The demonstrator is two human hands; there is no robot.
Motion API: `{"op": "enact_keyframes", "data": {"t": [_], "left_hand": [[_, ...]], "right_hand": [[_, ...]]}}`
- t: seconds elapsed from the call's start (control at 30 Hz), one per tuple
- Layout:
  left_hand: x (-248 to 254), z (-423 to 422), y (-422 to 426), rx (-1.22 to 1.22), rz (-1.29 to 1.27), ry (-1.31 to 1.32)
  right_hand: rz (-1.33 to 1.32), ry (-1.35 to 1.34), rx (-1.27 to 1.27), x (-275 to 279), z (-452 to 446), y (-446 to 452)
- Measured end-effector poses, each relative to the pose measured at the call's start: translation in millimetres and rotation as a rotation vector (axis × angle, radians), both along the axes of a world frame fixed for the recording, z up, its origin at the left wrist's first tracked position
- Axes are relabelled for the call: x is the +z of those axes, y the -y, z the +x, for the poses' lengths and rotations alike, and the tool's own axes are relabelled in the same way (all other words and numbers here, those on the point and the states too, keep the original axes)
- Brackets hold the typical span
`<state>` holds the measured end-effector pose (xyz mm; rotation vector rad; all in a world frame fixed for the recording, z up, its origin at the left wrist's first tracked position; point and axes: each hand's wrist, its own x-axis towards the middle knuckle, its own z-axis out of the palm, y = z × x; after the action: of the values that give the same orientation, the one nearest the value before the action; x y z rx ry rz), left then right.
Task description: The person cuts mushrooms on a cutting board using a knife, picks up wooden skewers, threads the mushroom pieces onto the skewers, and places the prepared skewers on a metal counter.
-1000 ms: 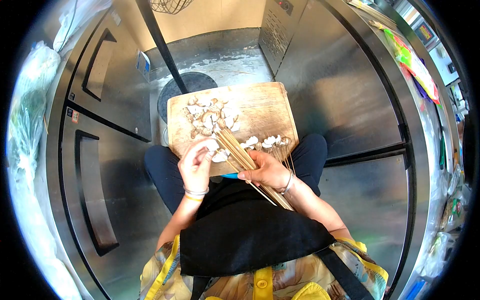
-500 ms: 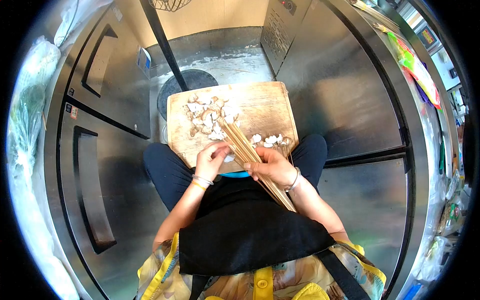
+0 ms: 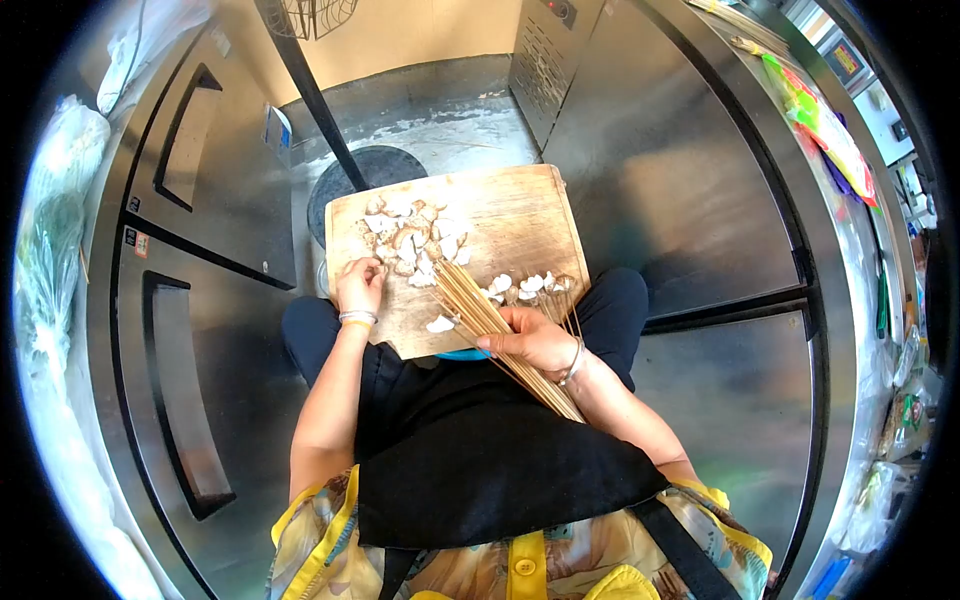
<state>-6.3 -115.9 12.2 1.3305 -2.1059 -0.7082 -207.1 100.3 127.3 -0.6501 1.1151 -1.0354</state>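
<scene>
Cut mushroom pieces lie heaped on the wooden cutting board. At the left edge of this heap is my left hand, its fingertips pinched at a mushroom piece that they partly hide. My right hand is wrapped round a bundle of bamboo skewers, which slants across the board toward my apron. One skewer on the bundle's left side carries a white mushroom piece. Several threaded mushroom pieces sit in a row beyond my right hand, on skewers at the board's right side.
The board rests across my knees, with a bit of a blue object below its near edge. Steel cabinets close in on the left, and more steel doors on the right. A black pole rises from a round base ahead.
My left hand has left the skewer and moved left and forward to the heap. A mushroom piece now shows on that skewer. My right hand still grips the bundle.
</scene>
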Motion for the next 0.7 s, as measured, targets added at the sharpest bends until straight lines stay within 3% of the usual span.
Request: {"op": "enact_keyframes", "data": {"t": [0.03, 0.1, 0.13, 0.17, 0.23, 0.5, 0.7], "left_hand": [[-6, 1, 1, 0.000, 0.001, 0.001], [-18, 7, 1, -0.022, 0.419, -0.521], [4, 6, -11, 0.041, 0.673, -0.718], [21, 5, -21, 0.045, 0.671, -0.717], [46, 5, -39, 0.015, 0.971, -1.123], [86, -2, -69, -0.168, 1.152, -1.358], [85, 1, -72, -0.114, 1.157, -1.316]], "right_hand": [[0.010, -0.011, -0.003, 0, -1, 0], [0.022, -0.018, -0.003, 0, 0, 0], [0.004, -0.046, -0.006, 0, 2, 1], [-0.016, -0.075, -0.009, 0, 3, 1], [-0.035, -0.080, 0.005, -2, 4, 2], [-0.070, -0.152, 0.017, 17, 12, 1], [-0.086, -0.183, -0.002, 22, 15, 0]]}}
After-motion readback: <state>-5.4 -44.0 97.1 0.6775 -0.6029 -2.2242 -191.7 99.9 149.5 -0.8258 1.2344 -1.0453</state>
